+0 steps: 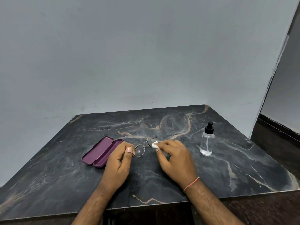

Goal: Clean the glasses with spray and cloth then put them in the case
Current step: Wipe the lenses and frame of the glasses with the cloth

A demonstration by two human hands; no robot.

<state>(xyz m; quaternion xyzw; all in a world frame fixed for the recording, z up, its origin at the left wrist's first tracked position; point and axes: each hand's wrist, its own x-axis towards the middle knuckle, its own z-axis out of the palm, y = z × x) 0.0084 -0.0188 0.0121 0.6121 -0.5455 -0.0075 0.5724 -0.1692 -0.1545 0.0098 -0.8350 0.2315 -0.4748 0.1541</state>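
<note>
Pinching the glasses (pixel 142 147) at the rim, the left hand (pixel 119 161) steadies them beside the open case (pixel 101 151); the right hand (pixel 174 157) presses the cloth (pixel 155 145) on one lens. Thin frame, judged fragile.

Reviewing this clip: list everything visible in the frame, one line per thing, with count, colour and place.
glasses: one, thin dark metal frame with clear lenses, table centre, held between both hands
cloth: one, white, small wad against the glasses' right lens
case: one, purple, lying open, left of the glasses
spray bottle: one, clear with black nozzle, upright, right of the hands
table: one, dark marble with pale and tan veins
wall: grey, behind the table
left hand: one, pinches the glasses' left rim
right hand: one, holds the cloth; orange thread at the wrist
</note>
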